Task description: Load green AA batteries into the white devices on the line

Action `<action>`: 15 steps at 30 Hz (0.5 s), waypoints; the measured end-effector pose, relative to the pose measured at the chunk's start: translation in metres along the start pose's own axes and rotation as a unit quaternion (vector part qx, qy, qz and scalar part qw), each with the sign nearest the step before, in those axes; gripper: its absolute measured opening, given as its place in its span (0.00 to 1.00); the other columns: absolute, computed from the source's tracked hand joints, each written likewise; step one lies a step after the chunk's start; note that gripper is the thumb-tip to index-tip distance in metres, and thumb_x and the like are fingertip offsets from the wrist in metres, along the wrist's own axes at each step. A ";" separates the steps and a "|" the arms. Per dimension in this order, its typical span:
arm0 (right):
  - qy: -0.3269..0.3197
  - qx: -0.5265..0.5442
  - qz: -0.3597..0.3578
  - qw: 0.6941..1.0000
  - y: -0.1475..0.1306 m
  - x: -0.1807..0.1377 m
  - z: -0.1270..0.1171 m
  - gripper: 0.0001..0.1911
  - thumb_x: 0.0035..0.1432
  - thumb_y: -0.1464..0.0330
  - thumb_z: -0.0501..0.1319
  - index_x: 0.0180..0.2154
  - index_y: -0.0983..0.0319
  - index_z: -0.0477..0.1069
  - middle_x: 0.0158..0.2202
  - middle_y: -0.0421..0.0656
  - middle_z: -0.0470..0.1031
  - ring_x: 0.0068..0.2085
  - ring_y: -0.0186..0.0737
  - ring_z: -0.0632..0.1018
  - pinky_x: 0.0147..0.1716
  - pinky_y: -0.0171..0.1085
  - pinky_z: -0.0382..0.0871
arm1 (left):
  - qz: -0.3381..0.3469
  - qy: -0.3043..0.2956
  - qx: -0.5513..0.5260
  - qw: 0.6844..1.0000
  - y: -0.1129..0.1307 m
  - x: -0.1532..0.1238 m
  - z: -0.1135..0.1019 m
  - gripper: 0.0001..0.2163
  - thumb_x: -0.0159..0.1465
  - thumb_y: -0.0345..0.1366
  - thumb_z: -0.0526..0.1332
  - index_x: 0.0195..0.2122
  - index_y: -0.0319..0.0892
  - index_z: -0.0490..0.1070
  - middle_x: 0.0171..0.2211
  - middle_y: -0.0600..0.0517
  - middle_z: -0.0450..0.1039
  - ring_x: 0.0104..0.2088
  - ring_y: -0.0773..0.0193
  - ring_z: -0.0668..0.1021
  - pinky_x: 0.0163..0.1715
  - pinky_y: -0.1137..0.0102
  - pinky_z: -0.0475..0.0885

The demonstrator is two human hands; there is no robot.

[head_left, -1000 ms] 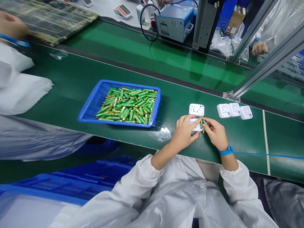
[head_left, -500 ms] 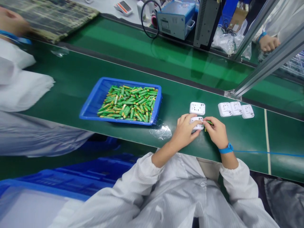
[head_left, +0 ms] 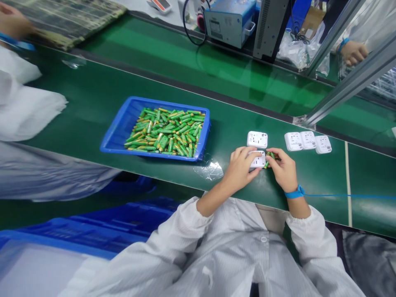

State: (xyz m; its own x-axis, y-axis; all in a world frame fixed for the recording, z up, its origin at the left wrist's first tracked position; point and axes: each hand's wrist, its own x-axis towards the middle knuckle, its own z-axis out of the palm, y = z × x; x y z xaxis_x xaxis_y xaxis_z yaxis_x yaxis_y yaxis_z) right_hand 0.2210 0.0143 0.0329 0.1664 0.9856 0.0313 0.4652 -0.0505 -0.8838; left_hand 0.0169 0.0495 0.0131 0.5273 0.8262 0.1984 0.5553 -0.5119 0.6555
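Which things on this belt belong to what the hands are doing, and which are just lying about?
In use:
left hand gripping white plastic device
right hand pinching green cylindrical batteries
blue plastic tray of like batteries
four loose white devices

Lying about:
crumpled clear plastic film
blue-grey metal instrument box

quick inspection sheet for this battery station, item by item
surface: green belt, flat.
job's things: white device between both hands; green batteries at its edge; blue tray of batteries to the left; spare devices beyond and to the right.
clutter: plastic scrap near the belt edge.
grippers: left hand grips the device; right hand pinches the batteries.
cables: blue cord from the right wrist; black cable.
surroundings: grey unit; co-worker's hand.
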 end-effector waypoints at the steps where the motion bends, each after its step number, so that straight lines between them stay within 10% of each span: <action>1: 0.001 0.004 0.001 1.000 -0.001 0.000 0.000 0.17 0.71 0.56 0.66 0.53 0.57 0.82 0.47 0.47 0.86 0.36 0.44 0.84 0.40 0.43 0.83 | -0.001 0.001 0.000 1.000 0.000 0.000 0.000 0.20 0.72 0.37 0.71 0.64 0.50 0.75 0.68 0.44 0.73 0.67 0.43 0.71 0.65 0.49 0.70; 15: -0.004 -0.046 -0.031 0.998 -0.010 0.003 0.001 0.13 0.71 0.58 0.67 0.51 0.56 0.82 0.47 0.47 0.86 0.43 0.48 0.86 0.44 0.44 0.82 | -0.012 0.017 0.002 1.000 0.003 0.001 0.001 0.18 0.72 0.37 0.72 0.62 0.50 0.76 0.67 0.46 0.75 0.66 0.45 0.72 0.62 0.51 0.71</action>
State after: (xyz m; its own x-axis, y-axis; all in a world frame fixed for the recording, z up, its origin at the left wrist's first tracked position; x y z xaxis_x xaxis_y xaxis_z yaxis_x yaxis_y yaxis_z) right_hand 0.2159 0.0177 0.0410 0.1285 0.9884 0.0815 0.5526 -0.0031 -0.8334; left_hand 0.0201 0.0487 0.0149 0.4917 0.8457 0.2076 0.5700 -0.4928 0.6575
